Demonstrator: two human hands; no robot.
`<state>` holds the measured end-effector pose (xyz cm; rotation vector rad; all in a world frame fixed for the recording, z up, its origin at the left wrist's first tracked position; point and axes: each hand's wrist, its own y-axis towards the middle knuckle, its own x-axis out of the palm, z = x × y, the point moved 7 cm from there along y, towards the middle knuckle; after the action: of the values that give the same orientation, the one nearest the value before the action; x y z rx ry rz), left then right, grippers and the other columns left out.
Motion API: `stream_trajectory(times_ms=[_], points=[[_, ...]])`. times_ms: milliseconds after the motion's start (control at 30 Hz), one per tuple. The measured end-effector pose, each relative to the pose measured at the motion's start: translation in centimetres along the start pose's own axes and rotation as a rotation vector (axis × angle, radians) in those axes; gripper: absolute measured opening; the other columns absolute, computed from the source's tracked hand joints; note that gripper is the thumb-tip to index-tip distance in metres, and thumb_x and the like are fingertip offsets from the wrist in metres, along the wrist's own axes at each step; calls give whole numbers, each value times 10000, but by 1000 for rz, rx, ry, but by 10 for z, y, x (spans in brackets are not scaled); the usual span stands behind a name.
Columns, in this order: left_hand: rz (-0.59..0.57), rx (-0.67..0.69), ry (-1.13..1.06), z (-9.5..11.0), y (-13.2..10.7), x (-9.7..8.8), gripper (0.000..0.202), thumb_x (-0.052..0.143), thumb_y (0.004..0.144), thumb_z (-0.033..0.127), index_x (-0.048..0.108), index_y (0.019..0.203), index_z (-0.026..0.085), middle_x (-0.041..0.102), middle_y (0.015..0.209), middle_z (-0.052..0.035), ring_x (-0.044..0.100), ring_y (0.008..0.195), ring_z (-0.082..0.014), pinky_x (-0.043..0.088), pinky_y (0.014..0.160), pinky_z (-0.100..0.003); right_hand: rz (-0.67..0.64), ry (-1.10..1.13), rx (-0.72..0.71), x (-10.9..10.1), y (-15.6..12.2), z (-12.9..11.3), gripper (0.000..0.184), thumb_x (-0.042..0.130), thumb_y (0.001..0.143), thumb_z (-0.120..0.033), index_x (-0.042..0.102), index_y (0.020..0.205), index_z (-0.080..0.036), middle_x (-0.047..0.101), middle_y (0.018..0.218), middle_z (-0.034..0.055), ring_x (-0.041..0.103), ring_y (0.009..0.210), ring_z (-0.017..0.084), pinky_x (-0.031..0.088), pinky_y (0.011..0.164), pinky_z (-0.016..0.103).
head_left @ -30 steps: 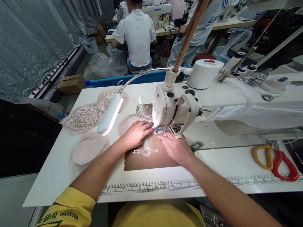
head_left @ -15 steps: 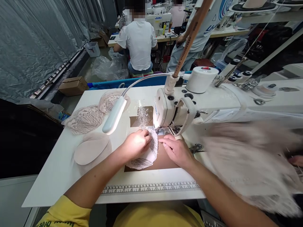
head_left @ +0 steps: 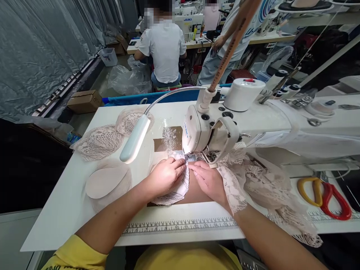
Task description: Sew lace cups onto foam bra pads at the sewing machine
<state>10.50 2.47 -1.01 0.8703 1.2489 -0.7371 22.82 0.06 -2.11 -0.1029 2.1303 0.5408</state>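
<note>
A pale pink lace cup piece point(head_left: 180, 192) lies under the needle of a white sewing machine point(head_left: 197, 127). My left hand point(head_left: 168, 175) grips it from above, fingers bent and pressed together just left of the presser foot. On the other side, my right hand point(head_left: 208, 177) has thumb and forefinger closed at the piece's right edge, close to the needle. Lace fabric point(head_left: 267, 183) lies bunched to the right, with one scalloped strip draped against my right wrist.
Lace cups point(head_left: 99, 142) and smooth oval pads point(head_left: 108, 182) lie to the left. A lamp point(head_left: 135, 139) on a bent metal neck hangs over the table. Scissors point(head_left: 323, 195) rest at the right. A printed ruler point(head_left: 180, 227) runs along the front edge. Co-workers point(head_left: 165, 48) are beyond.
The blurred fabric at the right has settled on the table against my right wrist, uncovering the scissors. My left hand has shifted right, its fingertips now at the piece's edge beside the needle.
</note>
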Motion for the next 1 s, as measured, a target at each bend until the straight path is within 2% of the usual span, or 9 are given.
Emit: stream_trajectory(times_ms=[200, 367, 767, 1000], points=[[21, 16, -12, -2, 1, 1, 397, 395, 945, 243, 550, 1272, 79, 563, 1299, -154, 541, 909, -242, 499, 777, -396, -28, -123, 4, 14, -2, 3, 356, 390, 917, -147, 648, 1149, -226, 606, 878, 79, 557, 824, 205, 446, 729, 318], [14, 36, 0, -4, 2, 1, 408, 405, 941, 245, 534, 1291, 82, 546, 1324, -162, 535, 942, -254, 480, 804, -415, 14, -149, 9, 11, 0, 1, 385, 379, 929, -167, 626, 1213, -250, 612, 877, 84, 560, 849, 216, 459, 749, 334], [-17, 26, -17, -7, 4, -1, 397, 436, 918, 192, 535, 1291, 99, 559, 1327, -122, 507, 1035, -265, 443, 856, -407, 5, -143, 50, 14, 0, 3, 343, 379, 963, -211, 646, 1179, -227, 613, 855, 72, 565, 788, 178, 436, 696, 273], [14, 45, -3, -10, 7, -3, 345, 441, 934, 206, 574, 1239, 116, 573, 1315, -109, 499, 1104, -270, 442, 891, -405, -10, -137, 45, 13, -1, 3, 382, 388, 938, -178, 608, 1237, -268, 630, 931, 84, 572, 827, 203, 449, 719, 308]])
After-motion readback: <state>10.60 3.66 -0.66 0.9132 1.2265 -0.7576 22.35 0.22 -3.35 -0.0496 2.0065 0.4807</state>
